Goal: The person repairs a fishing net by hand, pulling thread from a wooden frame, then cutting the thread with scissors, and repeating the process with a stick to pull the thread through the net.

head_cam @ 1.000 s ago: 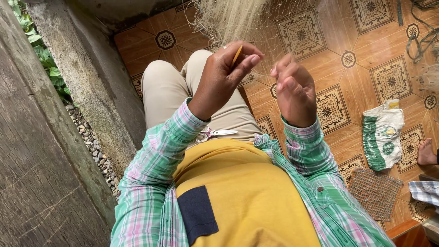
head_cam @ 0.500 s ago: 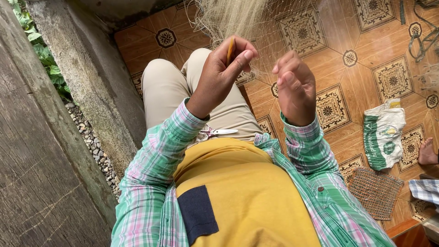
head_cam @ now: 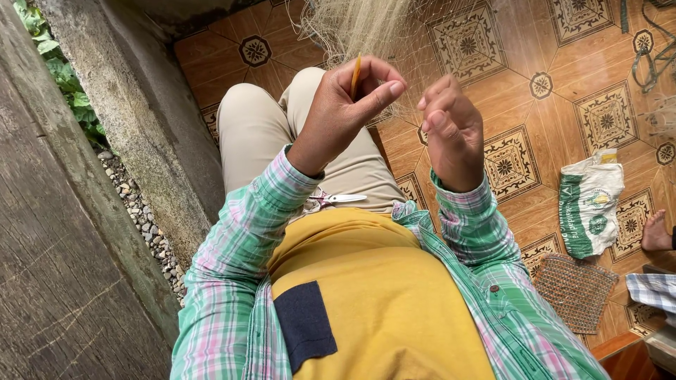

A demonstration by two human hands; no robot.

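My left hand [head_cam: 345, 112] is raised above my lap and pinches a thin yellow netting needle [head_cam: 355, 72] between thumb and fingers. My right hand [head_cam: 454, 130] is just to its right, fingers curled around fine strands of a pale fishing net [head_cam: 373, 24] that hangs from the top of the view. The two hands are close but apart. Small scissors [head_cam: 338, 199] lie on my lap, against the beige trousers and the yellow shirt.
A concrete wall [head_cam: 127, 119] and gravel run along the left. The floor is patterned orange tile [head_cam: 507, 84]. A white and green sack [head_cam: 588, 207], a woven mat [head_cam: 574, 290] and another person's bare foot [head_cam: 656, 232] lie to the right.
My left hand has shifted slightly, and the needle now stands more upright between its fingers. My right hand stays close by on the net strands.
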